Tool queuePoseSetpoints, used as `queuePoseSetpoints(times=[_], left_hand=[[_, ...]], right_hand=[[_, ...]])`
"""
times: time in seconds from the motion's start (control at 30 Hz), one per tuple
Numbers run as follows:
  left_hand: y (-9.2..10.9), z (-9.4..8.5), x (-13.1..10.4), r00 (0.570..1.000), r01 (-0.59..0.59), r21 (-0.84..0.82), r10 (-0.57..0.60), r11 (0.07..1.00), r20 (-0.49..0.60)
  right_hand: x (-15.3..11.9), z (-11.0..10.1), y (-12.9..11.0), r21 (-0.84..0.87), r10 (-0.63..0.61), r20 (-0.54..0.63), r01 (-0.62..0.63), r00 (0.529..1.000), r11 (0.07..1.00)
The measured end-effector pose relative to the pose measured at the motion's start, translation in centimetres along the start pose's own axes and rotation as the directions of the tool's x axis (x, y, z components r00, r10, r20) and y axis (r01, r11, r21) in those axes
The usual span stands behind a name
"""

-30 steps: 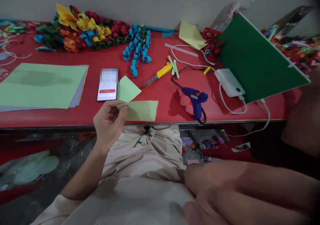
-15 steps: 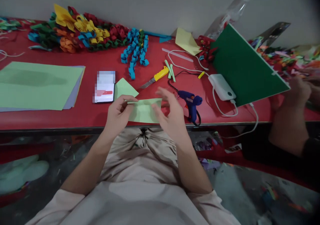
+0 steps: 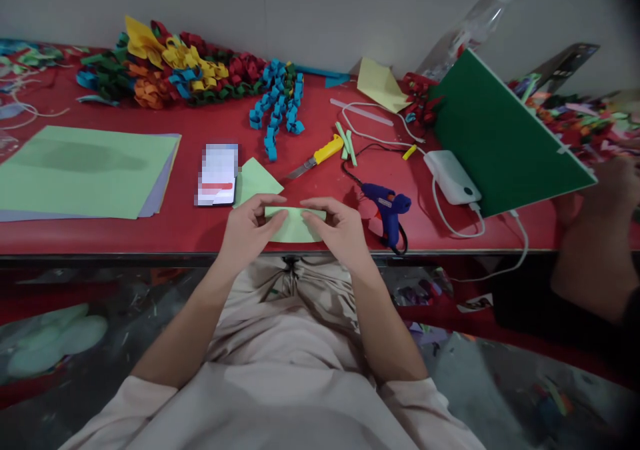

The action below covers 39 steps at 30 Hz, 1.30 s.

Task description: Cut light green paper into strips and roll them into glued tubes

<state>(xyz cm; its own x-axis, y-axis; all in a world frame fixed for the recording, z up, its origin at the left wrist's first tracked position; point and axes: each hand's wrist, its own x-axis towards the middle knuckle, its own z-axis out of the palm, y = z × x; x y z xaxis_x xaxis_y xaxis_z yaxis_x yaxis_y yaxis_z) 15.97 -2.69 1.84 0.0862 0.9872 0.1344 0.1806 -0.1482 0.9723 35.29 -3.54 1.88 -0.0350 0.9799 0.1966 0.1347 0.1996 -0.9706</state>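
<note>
Pale green paper strip [image 3: 297,231]: held crosswise in front of the person, over the near edge of the red surface [image 3: 125,237]. Narrow band along its upper edge looks folded over. Cannot tell whether the lower edge touches the surface.

Left hand [image 3: 246,230]: fingers pinched narrow on the strip's left part, thumb on the near face, index finger along the top edge. Right hand [image 3: 344,229]: mirror of the left, thumb on the near face, fingers curled behind, gap no wider than the paper. The two thumb tips are near each other, not touching; far fingertips partly hidden.

Just beyond the left hand: a loose green paper piece [image 3: 257,180], next to a phone [image 3: 220,173] with lit screen, partly blurred. Beyond the strip, a yellow-handled cutter [image 3: 320,154], blade pointing left, and small rolled green strips [image 3: 347,145] by its handle end. Near the right hand, a blue glue gun [image 3: 387,203] on its side.

Farther right: white power bank [image 3: 453,178] with cables, tilted green board [image 3: 505,137], another person's arm [image 3: 593,263]. Far left: stacked paper sheets [image 3: 85,177]. Along the wall: multicoloured paper chains [image 3: 170,73], blue chains [image 3: 275,107] beside them.
</note>
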Motion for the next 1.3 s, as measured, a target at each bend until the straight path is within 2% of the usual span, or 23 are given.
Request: queuePoseSetpoints(times=[0.2,0.3,0.43,0.53,0.67,0.73,0.8,0.87,0.97,1.07,1.17,1.3], left_hand=[[0.1,0.0,0.6,0.997,0.075,0.086,-0.076,0.993,0.008],[0.1,0.2,0.6,0.997,0.080,0.078,-0.079,0.994,-0.012],[0.3,0.1,0.4,0.998,0.047,0.115,-0.052,0.992,0.041],[0.6,-0.3,0.3,0.994,-0.006,0.172,-0.013,0.985,0.112],[0.6,-1.6,0.3,0.975,-0.130,0.247,0.078,0.960,0.209],[0.6,-2.4,0.2,0.947,-0.202,0.264,0.119,0.943,0.300],[0.7,-3.1,0.0,0.901,-0.278,0.277,0.150,0.920,0.408],[0.8,-3.4,-0.2,0.870,-0.356,0.308,0.192,0.882,0.454],[0.8,-2.9,-0.3,0.858,-0.455,0.328,0.308,0.828,0.412],[0.7,-1.7,0.0,0.851,-0.502,0.271,0.414,0.821,0.323],[0.5,-0.8,0.3,0.863,-0.494,0.235,0.439,0.837,0.248],[0.5,-0.6,0.4,0.855,-0.512,0.203,0.470,0.835,0.221]], right_hand=[[0.3,0.1,0.7,-0.020,0.076,-0.042,-0.077,0.996,0.997],[0.3,0.0,0.4,-0.029,0.098,-0.011,-0.099,0.995,0.995],[0.3,0.3,-0.1,-0.137,0.079,0.035,-0.074,0.996,0.988],[0.4,0.2,0.0,-0.160,0.094,0.062,-0.083,0.994,0.984],[0.6,-0.5,0.5,-0.108,0.112,0.089,-0.102,0.990,0.989],[0.8,-0.8,0.7,-0.064,0.142,0.035,-0.140,0.989,0.988],[1.0,-0.8,0.8,-0.008,0.176,-0.012,-0.176,0.984,0.984],[1.1,-0.7,0.9,0.029,0.189,-0.019,-0.189,0.982,0.982],[1.2,-0.5,0.8,0.020,0.171,-0.008,-0.171,0.985,0.985],[1.1,-0.3,0.8,-0.011,0.133,-0.013,-0.133,0.991,0.991],[0.9,-0.5,0.7,-0.012,0.104,-0.025,-0.104,0.994,0.994],[0.7,-0.6,0.6,0.011,0.086,-0.044,-0.086,0.995,0.996]])
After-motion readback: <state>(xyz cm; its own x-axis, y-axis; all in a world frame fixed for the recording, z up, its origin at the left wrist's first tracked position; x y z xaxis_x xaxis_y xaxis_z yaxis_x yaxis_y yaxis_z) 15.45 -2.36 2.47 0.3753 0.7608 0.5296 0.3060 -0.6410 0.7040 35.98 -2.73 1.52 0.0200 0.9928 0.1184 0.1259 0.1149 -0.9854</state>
